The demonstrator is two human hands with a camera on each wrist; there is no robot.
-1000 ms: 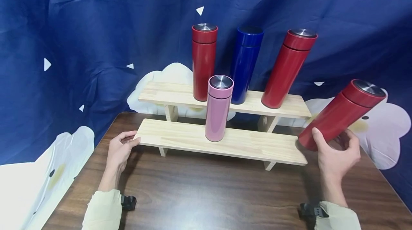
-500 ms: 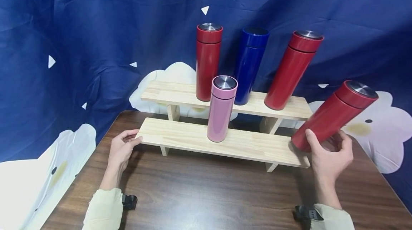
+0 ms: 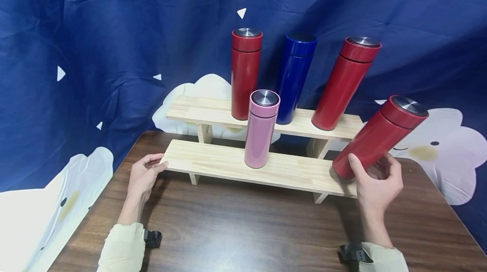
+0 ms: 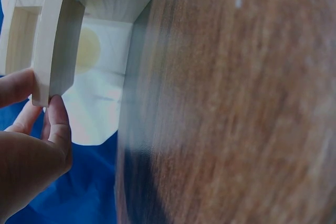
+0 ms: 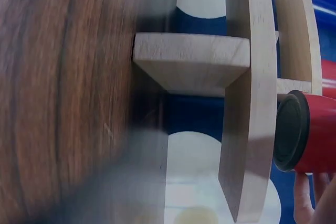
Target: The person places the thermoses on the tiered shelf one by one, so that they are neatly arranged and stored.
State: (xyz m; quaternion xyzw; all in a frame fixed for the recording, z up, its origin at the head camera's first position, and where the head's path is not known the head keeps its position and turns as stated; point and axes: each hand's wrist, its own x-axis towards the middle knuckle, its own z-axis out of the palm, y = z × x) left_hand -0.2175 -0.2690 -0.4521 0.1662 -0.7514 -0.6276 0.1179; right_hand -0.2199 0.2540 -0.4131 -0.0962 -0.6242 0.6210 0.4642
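Note:
My right hand [image 3: 378, 189] grips a red thermos bottle [image 3: 373, 143] near its bottom, over the right end of the lower wooden shelf [image 3: 213, 160]. In the head view the bottle leans right. The right wrist view shows its dark base [image 5: 290, 132] just at the board's top; whether they touch, I cannot tell. My left hand [image 3: 142, 179] pinches the shelf's left end, thumb on one face and fingertips on the other, as the left wrist view shows at the board's edge [image 4: 44, 56]. On the lower shelf stands a pink thermos [image 3: 260, 138].
Behind, the upper shelf [image 3: 201, 110] bears a red thermos [image 3: 245, 77], a blue thermos [image 3: 294, 77] and another red thermos [image 3: 344, 86]. Both shelves stand on a dark wooden table [image 3: 236, 229]. A blue patterned cloth [image 3: 125, 31] hangs behind and beside it.
My right hand has moved left with the red thermos, from beyond the shelf's right end to over it. The left hand keeps its pinch on the board. The view has shifted slightly.

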